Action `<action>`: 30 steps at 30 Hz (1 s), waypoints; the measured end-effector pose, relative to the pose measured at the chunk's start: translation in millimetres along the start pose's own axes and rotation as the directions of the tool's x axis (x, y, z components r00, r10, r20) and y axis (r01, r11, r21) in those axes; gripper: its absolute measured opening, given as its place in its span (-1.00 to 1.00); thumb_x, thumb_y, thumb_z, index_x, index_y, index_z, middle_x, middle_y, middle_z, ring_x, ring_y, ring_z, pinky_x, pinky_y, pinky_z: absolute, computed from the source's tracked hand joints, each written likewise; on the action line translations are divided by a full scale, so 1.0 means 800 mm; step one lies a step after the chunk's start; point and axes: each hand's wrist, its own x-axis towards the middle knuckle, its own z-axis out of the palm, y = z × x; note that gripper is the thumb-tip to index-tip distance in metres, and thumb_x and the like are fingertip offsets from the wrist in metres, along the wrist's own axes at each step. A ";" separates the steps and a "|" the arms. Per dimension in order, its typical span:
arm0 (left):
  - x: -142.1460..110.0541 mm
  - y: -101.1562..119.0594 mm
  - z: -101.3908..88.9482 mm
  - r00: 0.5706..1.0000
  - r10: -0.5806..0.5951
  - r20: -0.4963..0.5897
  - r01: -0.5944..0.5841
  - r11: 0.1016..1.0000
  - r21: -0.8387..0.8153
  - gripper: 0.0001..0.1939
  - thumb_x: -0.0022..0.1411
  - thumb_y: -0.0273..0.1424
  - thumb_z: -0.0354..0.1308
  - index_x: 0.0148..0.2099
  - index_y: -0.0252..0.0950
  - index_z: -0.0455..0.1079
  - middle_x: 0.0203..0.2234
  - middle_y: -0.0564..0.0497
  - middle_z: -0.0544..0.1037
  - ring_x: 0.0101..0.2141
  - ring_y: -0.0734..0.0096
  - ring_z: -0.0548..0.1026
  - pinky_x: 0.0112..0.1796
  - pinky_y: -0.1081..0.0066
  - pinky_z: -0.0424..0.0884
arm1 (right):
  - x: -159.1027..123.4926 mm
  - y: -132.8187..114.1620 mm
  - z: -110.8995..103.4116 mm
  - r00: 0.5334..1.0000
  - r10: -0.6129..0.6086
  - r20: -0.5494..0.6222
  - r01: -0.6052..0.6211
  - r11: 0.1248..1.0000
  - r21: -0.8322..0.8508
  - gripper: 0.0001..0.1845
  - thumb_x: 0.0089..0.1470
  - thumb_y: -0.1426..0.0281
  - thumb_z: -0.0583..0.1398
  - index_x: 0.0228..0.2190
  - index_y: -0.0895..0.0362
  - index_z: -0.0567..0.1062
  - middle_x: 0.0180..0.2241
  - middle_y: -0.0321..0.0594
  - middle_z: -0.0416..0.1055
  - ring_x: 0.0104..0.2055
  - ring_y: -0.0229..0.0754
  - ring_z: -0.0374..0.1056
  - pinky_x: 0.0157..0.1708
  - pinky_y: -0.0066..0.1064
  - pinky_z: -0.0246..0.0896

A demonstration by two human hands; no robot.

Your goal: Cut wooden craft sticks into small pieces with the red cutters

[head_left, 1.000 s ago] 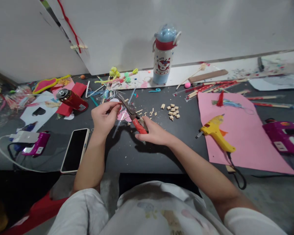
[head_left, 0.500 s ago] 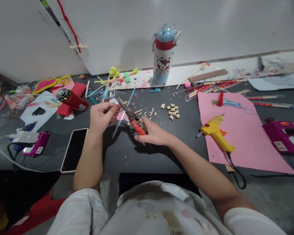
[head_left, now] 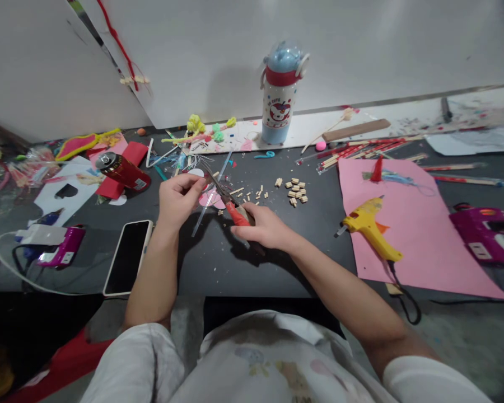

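My right hand [head_left: 266, 226] is wrapped round red-handled scissors [head_left: 236, 214], whose dark blades point up and left toward my left hand. With thumb and fingers pinched together, my left hand [head_left: 180, 197] is close to the blade tips; what it holds is too small to make out. Below the blades, a clear plastic strip [head_left: 200, 219] and a pink paper piece [head_left: 217, 200] lie on the dark table. Short cut wooden bits [head_left: 260, 192] are scattered right of the blades, and a cluster of small bundled stick pieces [head_left: 297, 190] lies farther right.
A water bottle [head_left: 279, 103] stands at the back. On the right, a yellow glue gun [head_left: 372, 226] rests on pink paper [head_left: 428, 235], with red-wrapped sticks [head_left: 357, 152] behind. To the left are a tilted red can [head_left: 124, 172], a phone [head_left: 128, 257] and a purple power socket [head_left: 63, 249].
My left hand has shifted slightly right, its pinch still closed. The scissors have moved slightly and their blades look closer together.
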 end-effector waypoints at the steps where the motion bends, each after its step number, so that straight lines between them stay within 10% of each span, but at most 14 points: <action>1: -0.001 -0.001 0.001 0.999 0.035 -0.027 -0.034 0.998 0.047 -0.82 0.11 -0.27 0.23 -0.40 -0.29 0.49 -0.72 0.13 0.38 -0.71 0.62 0.27 -0.66 0.54 0.18 | 0.000 0.000 -0.001 1.000 0.001 0.000 -0.001 1.000 0.006 -0.55 -0.11 -0.02 0.17 -0.43 0.11 0.26 -0.48 -0.33 0.28 -0.48 -0.28 0.14 -0.46 -0.41 -0.06; 11: -0.004 -0.009 -0.003 0.885 0.466 -0.001 -0.427 0.812 0.399 -0.87 0.19 -0.37 0.15 -0.32 -0.25 0.52 -0.50 0.04 0.57 -0.45 0.50 0.50 -0.36 0.50 0.36 | 0.003 0.004 0.003 0.999 -0.024 0.024 0.023 0.999 0.040 -0.49 -0.12 -0.02 0.19 -0.30 0.11 0.24 -0.36 -0.27 0.32 -0.37 -0.20 0.22 -0.38 -0.37 0.06; 30: 0.001 -0.006 -0.012 0.998 0.068 0.005 -0.069 0.991 0.114 -0.85 0.06 -0.33 0.21 -0.44 -0.27 0.56 -0.78 0.13 0.31 -0.70 0.60 0.20 -0.64 0.50 0.11 | 0.000 0.004 0.000 0.996 -0.051 0.076 0.049 0.998 0.027 -0.48 -0.09 -0.06 0.16 -0.30 0.11 0.27 -0.39 -0.29 0.33 -0.38 -0.19 0.24 -0.38 -0.36 0.05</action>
